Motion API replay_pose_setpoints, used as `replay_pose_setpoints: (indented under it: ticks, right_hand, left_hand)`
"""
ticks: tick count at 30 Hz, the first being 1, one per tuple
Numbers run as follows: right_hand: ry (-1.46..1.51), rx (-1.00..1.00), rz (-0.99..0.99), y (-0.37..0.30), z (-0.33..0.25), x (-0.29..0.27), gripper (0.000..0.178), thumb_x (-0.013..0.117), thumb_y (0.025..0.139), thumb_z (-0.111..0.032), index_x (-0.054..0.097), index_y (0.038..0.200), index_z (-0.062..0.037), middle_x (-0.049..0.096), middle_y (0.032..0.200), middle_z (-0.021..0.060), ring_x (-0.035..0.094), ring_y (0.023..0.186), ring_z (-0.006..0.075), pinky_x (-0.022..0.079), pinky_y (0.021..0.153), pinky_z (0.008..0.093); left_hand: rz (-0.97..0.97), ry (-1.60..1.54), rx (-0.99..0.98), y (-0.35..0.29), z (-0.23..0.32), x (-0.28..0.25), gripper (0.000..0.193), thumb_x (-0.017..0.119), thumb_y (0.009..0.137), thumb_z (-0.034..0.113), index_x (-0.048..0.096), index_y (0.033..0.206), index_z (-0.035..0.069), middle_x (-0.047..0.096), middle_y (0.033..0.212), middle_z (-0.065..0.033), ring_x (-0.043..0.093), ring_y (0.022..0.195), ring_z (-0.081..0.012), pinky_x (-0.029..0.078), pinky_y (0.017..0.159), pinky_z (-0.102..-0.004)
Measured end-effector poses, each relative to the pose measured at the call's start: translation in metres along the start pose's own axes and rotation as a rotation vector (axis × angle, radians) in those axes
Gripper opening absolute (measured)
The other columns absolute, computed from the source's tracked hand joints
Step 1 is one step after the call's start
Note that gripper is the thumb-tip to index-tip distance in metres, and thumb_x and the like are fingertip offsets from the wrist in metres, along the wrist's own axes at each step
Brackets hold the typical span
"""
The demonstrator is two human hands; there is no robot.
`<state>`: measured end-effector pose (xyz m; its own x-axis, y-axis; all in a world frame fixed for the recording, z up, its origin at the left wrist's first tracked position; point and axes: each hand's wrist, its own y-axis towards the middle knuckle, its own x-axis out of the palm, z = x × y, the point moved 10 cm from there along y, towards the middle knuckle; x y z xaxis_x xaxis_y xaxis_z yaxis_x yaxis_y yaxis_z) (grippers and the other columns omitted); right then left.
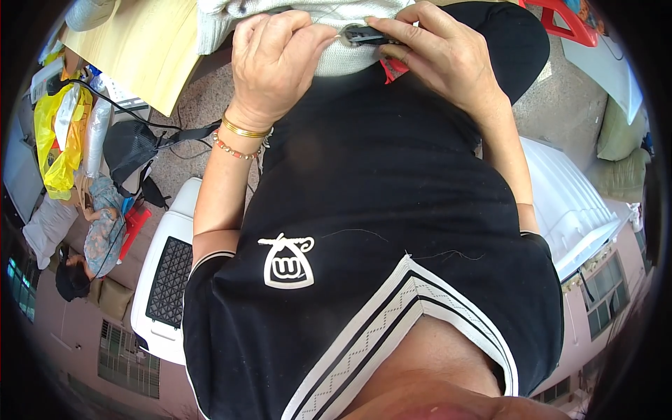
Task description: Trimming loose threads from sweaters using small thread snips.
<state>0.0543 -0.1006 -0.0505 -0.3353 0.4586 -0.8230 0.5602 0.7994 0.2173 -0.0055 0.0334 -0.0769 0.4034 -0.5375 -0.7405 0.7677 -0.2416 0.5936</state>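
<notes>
White knitted fabric (343,59) lies across my lap and up against the wooden tabletop. Over its left part is my left hand (274,63), thumb and fingers pinched together; what lies between the tips is too small to make out. My right hand (448,52) grips small black thread snips (367,35), their tip pointing left at the pinched fingertips of the other hand. Both hands stay close to the knit surface. Just below the right fingers a small red piece (394,68) shows at the fabric's edge.
A pale wooden tabletop (129,52) stands at the upper left, with a black cable (115,105) below it. Red plastic stools (570,24) and a white plastic tub (563,203) are to the right. Another person (105,217) sits at far left, near yellow bags (52,133).
</notes>
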Motion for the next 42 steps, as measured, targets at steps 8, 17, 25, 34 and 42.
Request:
replay_pose_setpoints:
  ticks: [8, 17, 25, 34, 42]
  right_hand:
    - [0.178, -0.415, 0.582, -0.018, 0.004, -0.002, 0.036, 0.077, 0.085, -0.018, 0.071, 0.119, -0.0084, 0.059, 0.089, 0.0059, 0.062, 0.072, 0.0241, 0.050, 0.059, 0.0343]
    - [-0.087, -0.109, 0.131, -0.008, 0.000, 0.014, 0.043, 0.084, 0.077, -0.014, 0.076, 0.119, -0.0161, 0.064, 0.088, 0.0013, 0.064, 0.071, 0.0170, 0.053, 0.062, 0.0296]
    - [0.012, -0.047, 0.164, -0.014, 0.013, 0.013, 0.041, 0.083, 0.078, -0.011, 0.076, 0.118, -0.0140, 0.062, 0.086, 0.0029, 0.061, 0.070, 0.0168, 0.050, 0.060, 0.0296]
    - [0.192, 0.246, 0.118, -0.024, 0.043, 0.030, 0.037, 0.083, 0.074, -0.012, 0.071, 0.109, -0.0140, 0.064, 0.088, 0.0011, 0.068, 0.073, 0.0160, 0.055, 0.063, 0.0279]
    - [0.438, 0.140, 0.085, -0.027, 0.057, 0.014, 0.027, 0.079, 0.075, 0.000, 0.074, 0.101, -0.0044, 0.053, 0.078, 0.0019, 0.054, 0.066, 0.0124, 0.042, 0.059, 0.0263]
  left_hand:
    - [-0.015, -0.156, -0.085, 0.005, -0.002, -0.005, 0.017, 0.082, 0.078, 0.017, 0.076, 0.093, 0.018, 0.062, 0.088, 0.0036, 0.059, 0.082, -0.0164, 0.042, 0.083, -0.0338]
    - [-0.001, -0.311, -0.214, -0.001, -0.002, -0.015, 0.018, 0.083, 0.076, 0.010, 0.078, 0.092, 0.015, 0.061, 0.086, 0.0016, 0.059, 0.079, -0.0157, 0.044, 0.078, -0.0311]
    - [0.031, -0.315, -0.405, -0.032, -0.042, -0.023, 0.010, 0.074, 0.089, 0.003, 0.072, 0.099, 0.005, 0.063, 0.103, -0.0098, 0.064, 0.091, -0.0217, 0.054, 0.079, -0.0312]
    - [-0.222, -0.461, -0.795, -0.077, -0.079, 0.025, 0.052, 0.059, 0.102, 0.033, 0.053, 0.138, -0.005, 0.062, 0.131, -0.0256, 0.060, 0.123, -0.0343, 0.045, 0.105, -0.0376]
    - [-0.090, -1.078, -1.049, -0.060, -0.069, 0.008, 0.039, 0.068, 0.094, -0.002, 0.058, 0.132, -0.002, 0.065, 0.121, -0.0097, 0.063, 0.111, -0.0130, 0.050, 0.097, -0.0260]
